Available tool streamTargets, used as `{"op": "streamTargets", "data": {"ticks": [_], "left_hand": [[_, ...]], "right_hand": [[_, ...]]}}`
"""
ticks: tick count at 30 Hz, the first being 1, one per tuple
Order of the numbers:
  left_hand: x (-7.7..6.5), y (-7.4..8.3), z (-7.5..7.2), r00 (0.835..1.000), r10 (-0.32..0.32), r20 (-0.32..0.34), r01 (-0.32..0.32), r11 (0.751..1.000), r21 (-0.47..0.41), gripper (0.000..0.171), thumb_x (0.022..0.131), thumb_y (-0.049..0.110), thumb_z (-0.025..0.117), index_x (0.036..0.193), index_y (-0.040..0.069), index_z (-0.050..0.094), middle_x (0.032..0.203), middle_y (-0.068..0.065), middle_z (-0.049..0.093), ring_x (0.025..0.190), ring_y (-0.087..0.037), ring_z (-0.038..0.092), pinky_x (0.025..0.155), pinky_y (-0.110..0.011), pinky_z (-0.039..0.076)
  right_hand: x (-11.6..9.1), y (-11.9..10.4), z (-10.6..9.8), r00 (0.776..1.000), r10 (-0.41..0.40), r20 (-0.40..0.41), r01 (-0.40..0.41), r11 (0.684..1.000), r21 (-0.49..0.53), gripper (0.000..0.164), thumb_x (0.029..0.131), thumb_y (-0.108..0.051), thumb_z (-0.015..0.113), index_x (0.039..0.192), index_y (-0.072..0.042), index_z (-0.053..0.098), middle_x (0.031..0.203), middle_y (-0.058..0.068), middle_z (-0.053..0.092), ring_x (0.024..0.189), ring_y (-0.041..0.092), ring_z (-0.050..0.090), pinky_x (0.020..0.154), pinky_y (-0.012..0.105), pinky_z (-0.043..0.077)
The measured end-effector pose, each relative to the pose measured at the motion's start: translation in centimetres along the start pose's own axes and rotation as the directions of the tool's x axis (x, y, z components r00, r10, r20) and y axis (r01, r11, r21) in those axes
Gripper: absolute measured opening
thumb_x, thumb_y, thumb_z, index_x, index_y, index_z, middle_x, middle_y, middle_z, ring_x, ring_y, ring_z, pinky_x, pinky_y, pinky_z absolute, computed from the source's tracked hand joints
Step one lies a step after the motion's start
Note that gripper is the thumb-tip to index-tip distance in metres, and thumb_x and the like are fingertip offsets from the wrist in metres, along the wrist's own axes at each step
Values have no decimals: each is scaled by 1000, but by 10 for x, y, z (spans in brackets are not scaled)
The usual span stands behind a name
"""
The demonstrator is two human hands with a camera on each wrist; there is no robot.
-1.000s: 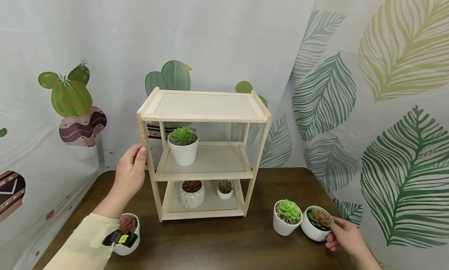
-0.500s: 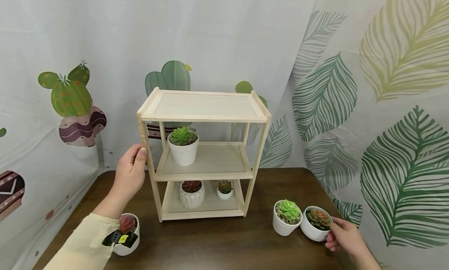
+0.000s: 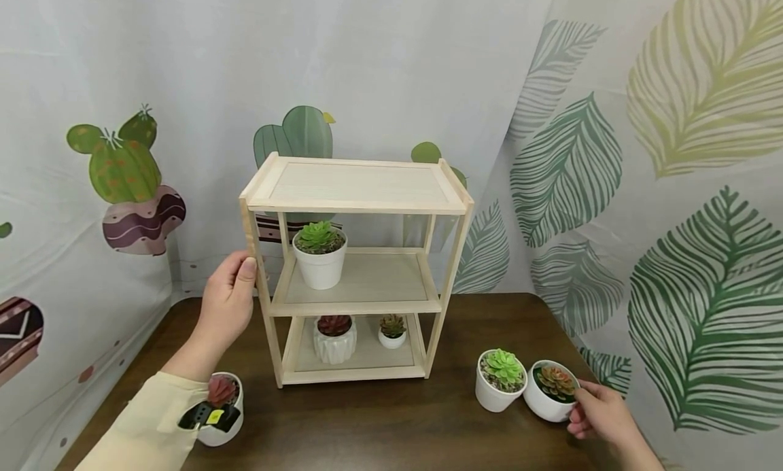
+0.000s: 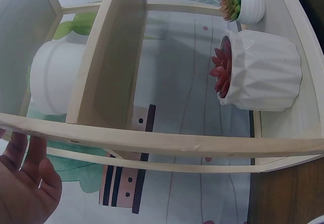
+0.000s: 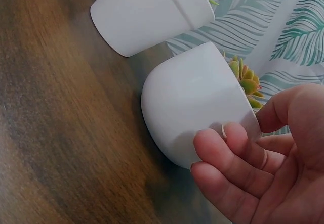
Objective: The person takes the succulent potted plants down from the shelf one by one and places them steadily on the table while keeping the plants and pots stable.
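My left hand [image 3: 228,298] grips the left front post of a light wooden shelf rack [image 3: 361,306]; in the left wrist view its fingers [image 4: 35,155] curl behind that post. Far right on the table, my right hand [image 3: 602,411] pinches the rim of a round white pot [image 3: 546,404] holding an orange-green succulent [image 3: 557,382]. In the right wrist view the thumb and index finger take that rim, and the other fingers lie along the pot's side. The pot stands upright on the table. Just left of it stands a tapered white pot [image 3: 494,395] with a bright green succulent.
On the middle shelf stands a white pot [image 3: 320,268] with a green succulent. The bottom shelf bears a ribbed white pot [image 3: 335,346] and a small white pot [image 3: 392,340]. Another pot [image 3: 217,435] with a red succulent is partly behind my left forearm. Printed curtains [image 3: 391,63] hang behind the table [image 3: 367,430].
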State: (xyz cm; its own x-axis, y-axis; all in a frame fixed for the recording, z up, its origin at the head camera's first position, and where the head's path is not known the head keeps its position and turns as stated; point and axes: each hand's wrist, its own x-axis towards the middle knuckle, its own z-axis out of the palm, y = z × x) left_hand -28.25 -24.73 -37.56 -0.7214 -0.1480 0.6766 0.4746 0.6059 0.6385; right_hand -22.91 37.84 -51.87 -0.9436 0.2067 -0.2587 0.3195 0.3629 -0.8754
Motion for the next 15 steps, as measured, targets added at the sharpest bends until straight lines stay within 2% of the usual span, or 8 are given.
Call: {"op": "streamTargets", "data": {"ticks": [15], "left_hand": [[0,-1,1,1000,1,-14,-1,1000,3,34,111,26,43,113,-1,65,91,4,58,85,3,52,77,-19,41]], "right_hand": [[-1,-5,-2,1000,27,11,-27,1000,-15,60,103,-17,34,151,18,28,63,5,61,55,19,67,55,38,60]]}}
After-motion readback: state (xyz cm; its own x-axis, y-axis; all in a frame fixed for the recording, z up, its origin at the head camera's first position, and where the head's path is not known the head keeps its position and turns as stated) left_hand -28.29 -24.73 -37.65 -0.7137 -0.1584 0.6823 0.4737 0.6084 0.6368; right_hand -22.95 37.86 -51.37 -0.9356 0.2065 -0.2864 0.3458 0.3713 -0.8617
